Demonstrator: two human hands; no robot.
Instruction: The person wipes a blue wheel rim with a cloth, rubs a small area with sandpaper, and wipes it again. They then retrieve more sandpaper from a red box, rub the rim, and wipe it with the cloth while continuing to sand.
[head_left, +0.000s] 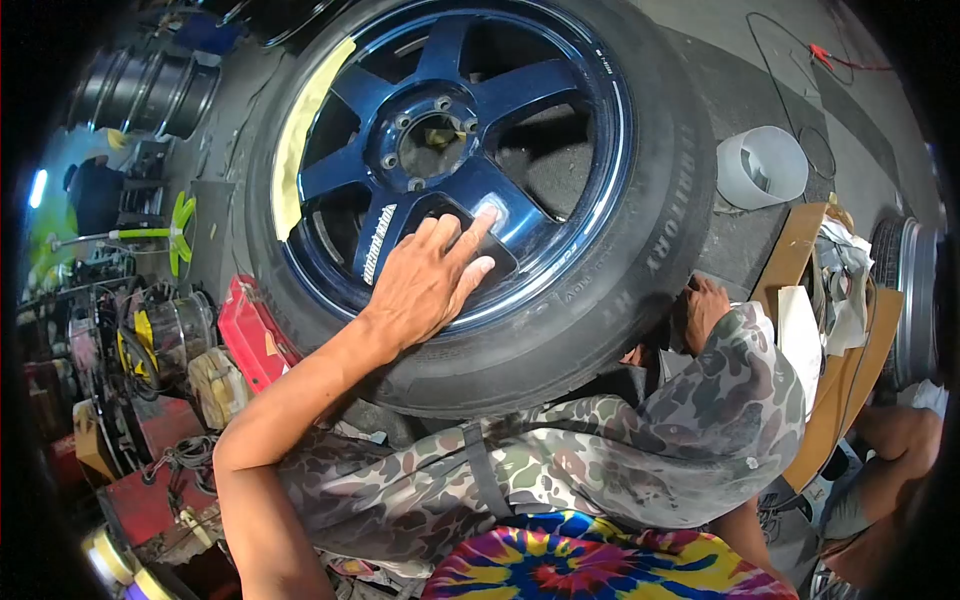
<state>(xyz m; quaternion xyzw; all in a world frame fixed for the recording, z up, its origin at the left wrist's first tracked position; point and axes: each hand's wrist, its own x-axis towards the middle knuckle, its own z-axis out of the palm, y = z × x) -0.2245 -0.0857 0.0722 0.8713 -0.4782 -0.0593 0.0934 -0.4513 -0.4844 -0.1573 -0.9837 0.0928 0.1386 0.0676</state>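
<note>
A blue spoked wheel rim (440,60) lies face up inside a black tyre (650,180). My left hand (425,265) reaches over the rim, its index finger stretched out onto a whitish, dull patch (493,214) on one spoke. The thumb is apart from the fingers, and I see nothing held. Yellow masking tape (300,150) covers the rim's left edge. Beyond my camouflage-clad knee, my right hand (705,312) is low beside the tyre, near the floor. Its fingers are mostly hidden, so I cannot see whether they hold anything.
A translucent tub (762,167) stands right of the tyre. Near my knee is a cardboard box (790,250) with papers. A red case (255,335) sits at left, with cluttered tools and cables beyond. Another person's bare leg (880,490) shows at lower right.
</note>
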